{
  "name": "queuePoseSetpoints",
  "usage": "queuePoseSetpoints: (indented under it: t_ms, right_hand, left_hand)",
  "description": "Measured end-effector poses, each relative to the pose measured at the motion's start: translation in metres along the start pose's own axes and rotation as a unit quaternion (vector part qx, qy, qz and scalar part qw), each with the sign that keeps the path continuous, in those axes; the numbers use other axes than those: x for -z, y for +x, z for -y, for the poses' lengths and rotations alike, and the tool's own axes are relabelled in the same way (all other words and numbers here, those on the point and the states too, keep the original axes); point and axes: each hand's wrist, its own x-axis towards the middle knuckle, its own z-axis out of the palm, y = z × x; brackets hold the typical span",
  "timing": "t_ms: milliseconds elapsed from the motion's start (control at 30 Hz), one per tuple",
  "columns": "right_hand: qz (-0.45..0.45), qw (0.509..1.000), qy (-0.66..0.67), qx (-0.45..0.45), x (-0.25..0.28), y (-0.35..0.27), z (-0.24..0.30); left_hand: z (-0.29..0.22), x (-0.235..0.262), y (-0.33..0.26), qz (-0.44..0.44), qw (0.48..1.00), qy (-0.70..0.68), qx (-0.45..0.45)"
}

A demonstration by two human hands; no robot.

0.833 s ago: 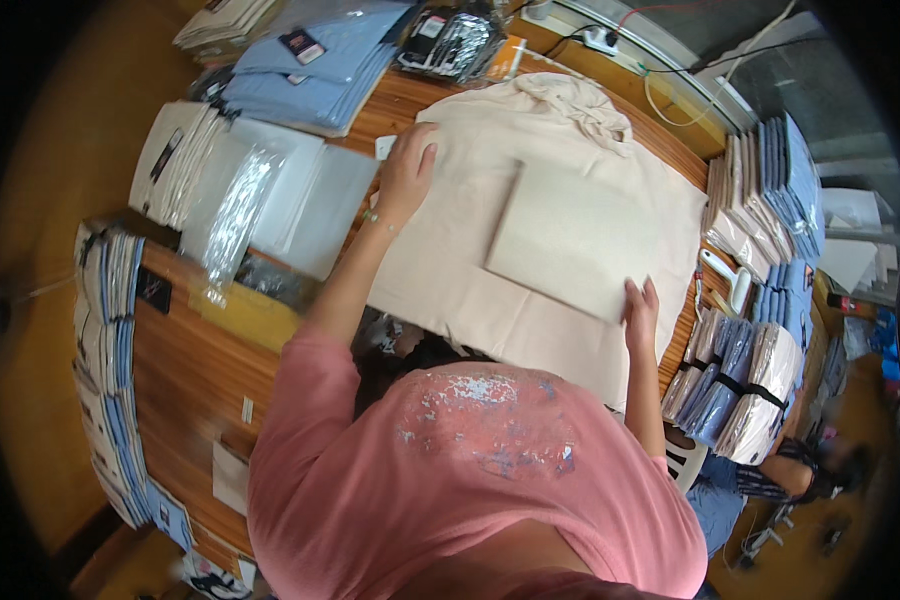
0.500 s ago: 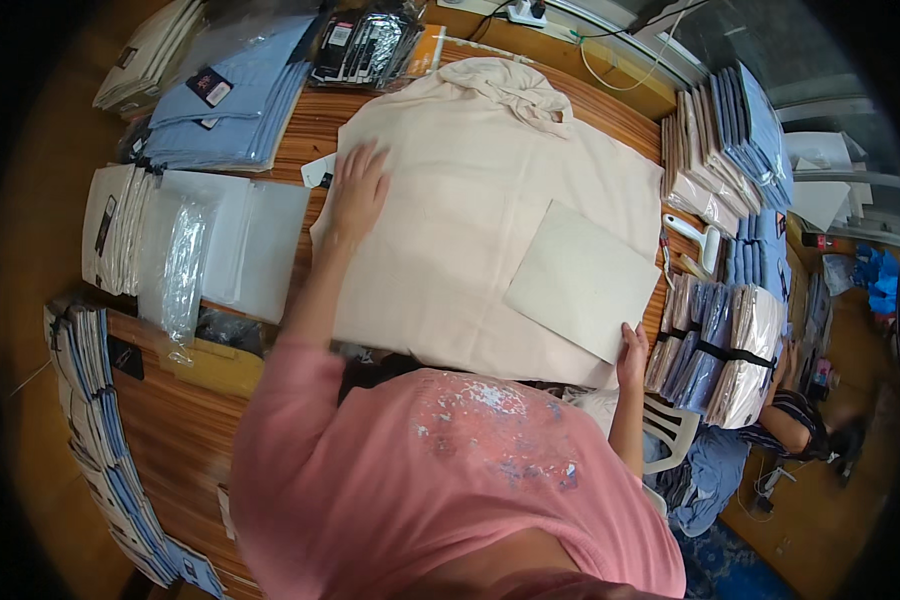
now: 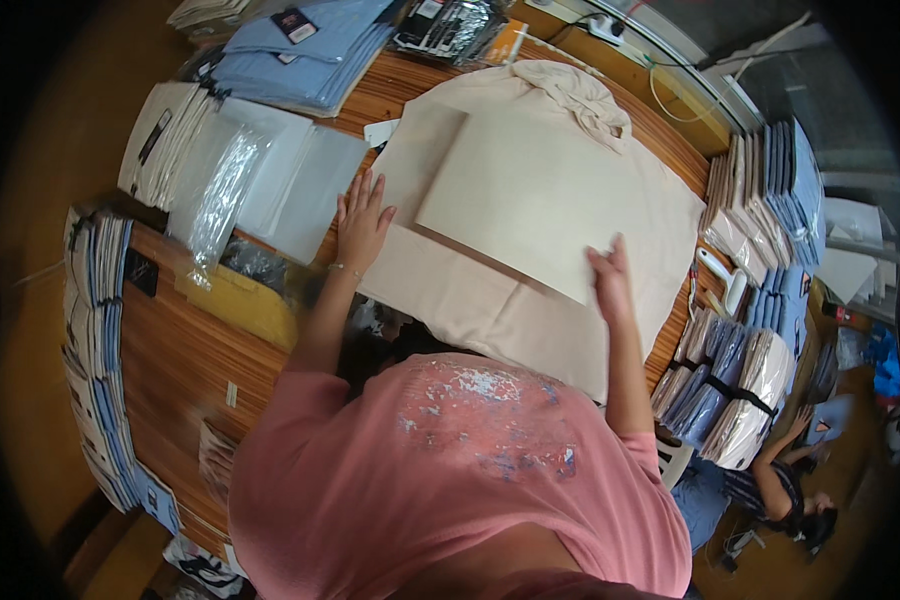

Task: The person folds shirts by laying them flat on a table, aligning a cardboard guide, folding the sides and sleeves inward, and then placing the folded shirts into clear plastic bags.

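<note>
My right hand [image 3: 611, 282] seems to have the near right corner of the pale board [image 3: 515, 205] pinched between thumb and fingers, though blur there makes me cautious. The board sits slanted over the spread cream garment [image 3: 545, 335]. My left hand [image 3: 364, 228] holds nothing, its fingers fanned at the garment's left edge, near the board but apart. Further out on the wooden table [image 3: 382, 88], I see clear plastic sleeves [image 3: 225, 190] left and a white-handled tool [image 3: 735, 288] right.

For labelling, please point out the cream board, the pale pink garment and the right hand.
Cream board [image 3: 520, 208]: head view, middle of its face.
Pale pink garment [image 3: 478, 302]: head view, lower fabric.
Right hand [image 3: 611, 281]: head view, its middle.
</note>
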Motion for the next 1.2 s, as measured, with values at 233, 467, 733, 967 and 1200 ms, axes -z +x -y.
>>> queuePoseSetpoints:
  t_ms: [233, 467, 733, 967, 1200]
  right_hand:
    - [0.128, 0.990, 0.048, -0.028, -0.110, 0.026, 0.002]
    - [0.134, 0.986, -0.056, -0.086, -0.124, 0.018, 0.015]
    - [0.117, 0.987, -0.102, 0.027, -0.117, 0.008, 0.008]
    - [0.121, 0.971, -0.201, 0.048, -0.119, 0.012, 0.009]
    - [0.062, 0.909, -0.392, 0.127, -0.080, -0.032, 0.025]
  left_hand:
    - [-0.032, 0.030, -0.005, -0.204, 0.938, -0.277, -0.045]
    - [-0.060, -0.002, -0.029, 0.007, 0.995, -0.080, -0.064]
    - [-0.061, 0.001, -0.031, -0.015, 0.993, -0.082, -0.079]
    - [-0.060, 0.002, -0.031, -0.025, 0.994, -0.067, -0.083]
    - [-0.070, 0.044, -0.055, 0.089, 0.975, -0.202, -0.041]
